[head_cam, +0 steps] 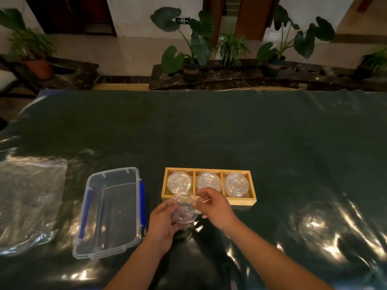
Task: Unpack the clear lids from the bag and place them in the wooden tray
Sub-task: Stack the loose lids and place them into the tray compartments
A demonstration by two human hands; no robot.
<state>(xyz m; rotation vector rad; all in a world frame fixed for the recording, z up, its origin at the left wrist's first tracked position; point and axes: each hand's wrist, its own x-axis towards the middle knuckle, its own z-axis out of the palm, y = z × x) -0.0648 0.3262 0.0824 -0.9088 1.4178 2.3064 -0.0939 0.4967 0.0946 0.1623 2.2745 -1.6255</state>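
Note:
A wooden tray (239, 202) with three compartments lies on the table in front of me. Each compartment holds clear round lids: left (179, 182), middle (208, 181), right (237, 183). Just in front of the tray's left end I hold a small stack of clear lids (184, 210) above the table. My left hand (162, 223) grips the stack from below and the left. My right hand (213, 208) pinches the top lid's right rim. A flat clear plastic bag (29, 201) lies at the far left.
A clear plastic storage box (111, 212) with blue clips stands left of my hands, with nothing inside. A shiny dark green cover (209, 132) spreads over the table. Potted plants (191, 49) line a dark ledge beyond the far edge.

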